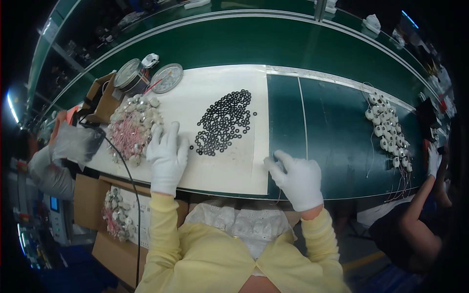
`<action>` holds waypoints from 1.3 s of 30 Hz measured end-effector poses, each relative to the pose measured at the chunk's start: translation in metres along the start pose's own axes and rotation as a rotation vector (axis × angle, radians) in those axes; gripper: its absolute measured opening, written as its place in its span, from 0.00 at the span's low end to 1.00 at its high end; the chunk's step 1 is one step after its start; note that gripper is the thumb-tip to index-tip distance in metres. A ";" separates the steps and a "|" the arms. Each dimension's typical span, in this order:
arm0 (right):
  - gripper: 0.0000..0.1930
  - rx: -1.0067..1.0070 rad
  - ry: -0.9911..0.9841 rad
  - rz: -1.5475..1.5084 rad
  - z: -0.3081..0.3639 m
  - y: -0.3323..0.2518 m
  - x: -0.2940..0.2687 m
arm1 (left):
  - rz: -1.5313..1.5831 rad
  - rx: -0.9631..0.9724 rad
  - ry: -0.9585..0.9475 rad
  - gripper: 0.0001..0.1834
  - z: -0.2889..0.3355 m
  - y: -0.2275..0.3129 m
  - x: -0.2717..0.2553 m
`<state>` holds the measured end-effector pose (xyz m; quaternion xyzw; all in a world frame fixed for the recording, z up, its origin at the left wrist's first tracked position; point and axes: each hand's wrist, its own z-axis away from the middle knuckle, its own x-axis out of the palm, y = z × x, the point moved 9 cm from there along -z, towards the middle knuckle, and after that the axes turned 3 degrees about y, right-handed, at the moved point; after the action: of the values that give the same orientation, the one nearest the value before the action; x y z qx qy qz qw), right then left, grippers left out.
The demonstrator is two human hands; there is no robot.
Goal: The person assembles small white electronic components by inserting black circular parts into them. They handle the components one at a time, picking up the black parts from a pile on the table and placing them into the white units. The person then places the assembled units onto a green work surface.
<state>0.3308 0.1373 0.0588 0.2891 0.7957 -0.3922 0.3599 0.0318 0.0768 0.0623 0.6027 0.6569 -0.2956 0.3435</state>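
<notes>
My left hand (167,160), in a white glove, is open with its fingers spread. It is at the right edge of a heap of small white and silver round parts with pink wires (131,128), possibly small motors. Just right of its thumb lies one loose black ring (191,147), at the edge of a wide spread of small black rings (222,122) on the white sheet (244,173). My right hand (297,179), also white-gloved, is over the seam between the white sheet and the green mat. Its fingers point left and are apart, with nothing visible between them.
More white parts with wires (388,128) lie on the green mat (332,146) at right. Back left are a round tin (129,75), a round lid (167,78) and a cardboard box (103,97). A black cable (128,168) crosses the left front. Co-workers' arms (420,212) show at both sides.
</notes>
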 end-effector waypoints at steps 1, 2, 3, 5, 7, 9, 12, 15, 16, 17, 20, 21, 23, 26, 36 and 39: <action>0.13 -0.037 -0.023 0.051 0.003 -0.004 0.001 | 0.005 -0.002 0.006 0.29 0.006 0.002 0.002; 0.12 -0.078 -0.050 0.100 0.005 -0.009 0.003 | 0.007 -0.008 0.013 0.30 0.009 0.005 -0.001; 0.12 -0.111 -0.079 0.162 0.009 -0.012 0.002 | 0.025 -0.011 0.018 0.30 0.011 0.012 -0.003; 0.14 -0.184 -0.069 0.265 0.008 -0.025 -0.002 | 0.059 -0.025 -0.011 0.33 0.014 0.015 -0.006; 0.15 -0.213 -0.093 0.303 0.004 -0.034 0.002 | 0.055 -0.032 -0.036 0.34 0.015 0.014 -0.008; 0.16 -0.197 -0.158 0.276 -0.004 -0.029 0.011 | 0.068 -0.011 -0.067 0.31 0.014 0.009 -0.009; 0.15 -0.171 -0.142 0.319 -0.028 -0.020 0.016 | 0.113 0.004 -0.130 0.26 0.018 0.000 -0.004; 0.14 -0.081 -0.211 0.170 -0.049 0.000 0.026 | 0.197 0.034 -0.158 0.22 0.015 -0.002 -0.002; 0.13 -0.043 -0.238 0.088 -0.055 0.006 0.030 | 0.223 0.046 -0.157 0.21 0.014 -0.001 -0.002; 0.12 0.183 -0.294 -0.087 -0.059 0.021 0.035 | 0.243 0.046 -0.147 0.22 0.015 -0.001 -0.002; 0.13 0.692 -0.403 -0.508 -0.065 0.041 0.053 | 0.275 0.049 -0.125 0.24 0.015 -0.004 -0.002; 0.13 0.683 -0.379 -0.550 -0.070 0.044 0.055 | 0.283 0.047 -0.128 0.24 0.015 -0.005 -0.002; 0.13 0.663 -0.333 -0.633 -0.076 0.054 0.060 | 0.310 0.042 -0.141 0.23 0.014 -0.005 -0.002; 0.17 0.561 -0.398 -0.673 -0.084 0.060 0.065 | 0.328 0.044 -0.153 0.22 0.014 -0.006 -0.002; 0.16 0.450 -0.469 -0.638 -0.100 0.062 0.071 | 0.359 0.069 -0.143 0.21 0.007 -0.006 0.000; 0.16 0.410 -0.444 -0.604 -0.104 0.052 0.071 | 0.362 0.065 -0.141 0.21 0.006 -0.006 0.001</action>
<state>0.2924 0.2637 0.0257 0.0171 0.6534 -0.6829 0.3262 0.0264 0.0717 0.0576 0.6995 0.5024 -0.2914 0.4164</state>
